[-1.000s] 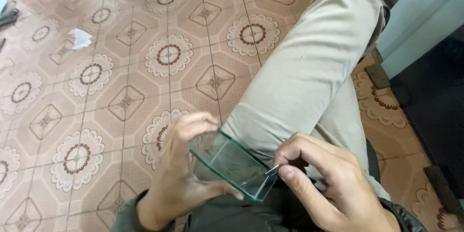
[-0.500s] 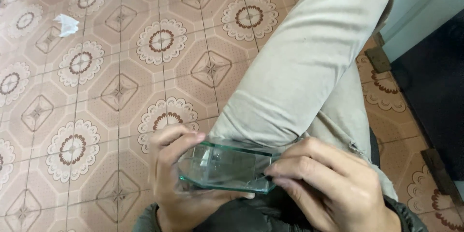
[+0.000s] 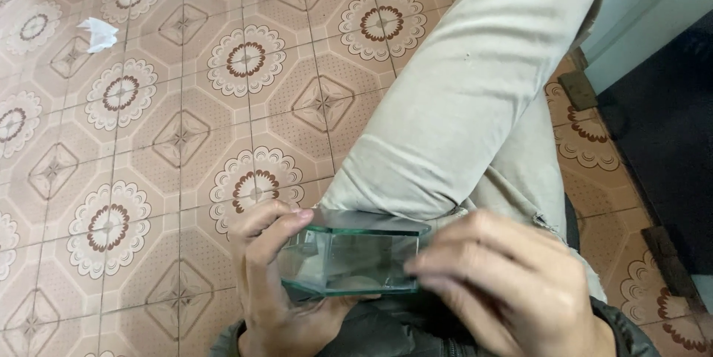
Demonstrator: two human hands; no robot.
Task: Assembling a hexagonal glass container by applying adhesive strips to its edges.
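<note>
My left hand and right hand pinch the glass by its ends (sharp edges); I should hold gently.

1. A small glass box is held between the two hands, low in the view.
2. The left hand is set at the left end of the box, with its fingers curled over the top edge there.
3. The right hand is set at the right end, with its fingers laid across that side.
4. A bent leg is seen just behind the right fingers, reaching up and to the right.
5. The tiled floor is spread out behind and left of the left fingers.
6. A crumpled scrap of paper is left on the floor, well apart from the fingers, far up on the left.
</note>
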